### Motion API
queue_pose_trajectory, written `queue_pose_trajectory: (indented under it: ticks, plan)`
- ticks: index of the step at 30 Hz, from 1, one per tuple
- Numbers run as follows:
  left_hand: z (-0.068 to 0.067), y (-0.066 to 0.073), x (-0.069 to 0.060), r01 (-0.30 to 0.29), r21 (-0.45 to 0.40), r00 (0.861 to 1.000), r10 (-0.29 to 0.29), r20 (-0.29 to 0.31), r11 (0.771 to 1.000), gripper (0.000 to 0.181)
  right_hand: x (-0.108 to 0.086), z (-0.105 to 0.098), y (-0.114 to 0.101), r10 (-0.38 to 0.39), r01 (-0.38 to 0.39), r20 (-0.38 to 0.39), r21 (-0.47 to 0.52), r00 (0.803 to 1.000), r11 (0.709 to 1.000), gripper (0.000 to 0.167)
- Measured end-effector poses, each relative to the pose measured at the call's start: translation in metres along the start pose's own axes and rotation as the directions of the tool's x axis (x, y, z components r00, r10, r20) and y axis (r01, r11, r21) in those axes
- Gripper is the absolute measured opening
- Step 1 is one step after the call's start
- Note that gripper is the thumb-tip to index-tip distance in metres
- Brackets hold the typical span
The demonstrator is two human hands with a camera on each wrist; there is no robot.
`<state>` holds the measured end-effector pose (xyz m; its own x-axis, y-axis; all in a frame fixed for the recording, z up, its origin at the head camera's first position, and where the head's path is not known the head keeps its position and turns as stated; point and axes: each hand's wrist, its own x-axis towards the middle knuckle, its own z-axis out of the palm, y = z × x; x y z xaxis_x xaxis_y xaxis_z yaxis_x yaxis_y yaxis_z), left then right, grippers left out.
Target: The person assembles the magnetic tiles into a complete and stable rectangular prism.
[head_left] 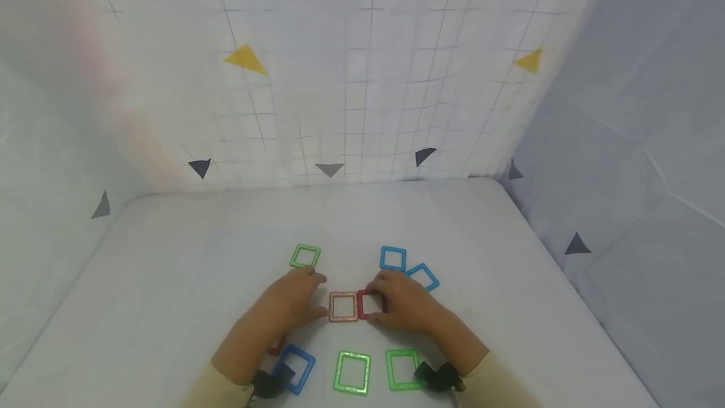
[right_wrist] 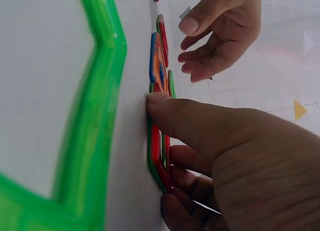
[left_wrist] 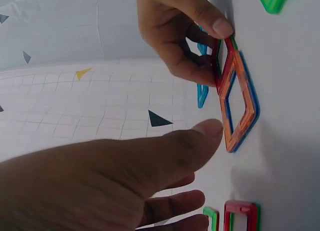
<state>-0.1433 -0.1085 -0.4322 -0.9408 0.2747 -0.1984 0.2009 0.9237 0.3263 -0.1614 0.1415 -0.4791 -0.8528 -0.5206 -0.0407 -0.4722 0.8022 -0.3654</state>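
Note:
An orange square frame (head_left: 343,319) lies flat at the middle of the table, with a blue layer (left_wrist: 256,108) beneath it in the left wrist view. Against its right side is a red square frame (head_left: 360,305), backed by a green layer in the right wrist view. My right hand (head_left: 404,301) grips this red frame between thumb and fingers. Just left of the orange frame is my left hand (head_left: 294,298), its thumb and fingers spread apart and nothing between them. The left thumb tip comes close to the orange frame's edge; whether they touch I cannot tell.
Behind the left hand lies a green square frame (head_left: 306,246). Two blue frames (head_left: 393,249) lie behind the right hand. Nearer me are a blue frame (head_left: 306,376), two green frames (head_left: 368,373) and a red one (head_left: 277,346) partly covered by the left arm.

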Motion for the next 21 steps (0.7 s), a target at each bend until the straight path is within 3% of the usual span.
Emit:
queue_pose_trajectory:
  ticks: [8,13,21]
  plan:
    - [-0.001,-0.009,-0.006,-0.003,0.049,1.0,0.003,0.002,0.999,0.048,0.0,0.002,0.001,0.006,-0.006,-0.002,0.005,1.0,1.0,0.048]
    - [-0.002,-0.016,-0.01,0.042,0.099,0.999,-0.041,-0.009,0.994,0.049,-0.001,0.001,0.0,0.0,0.0,-0.006,0.007,1.0,1.0,0.048]
    - [-0.004,-0.026,-0.017,0.117,0.063,0.993,-0.118,0.017,0.991,0.046,-0.002,-0.002,-0.002,-0.009,0.009,0.006,0.026,1.0,1.0,0.048]
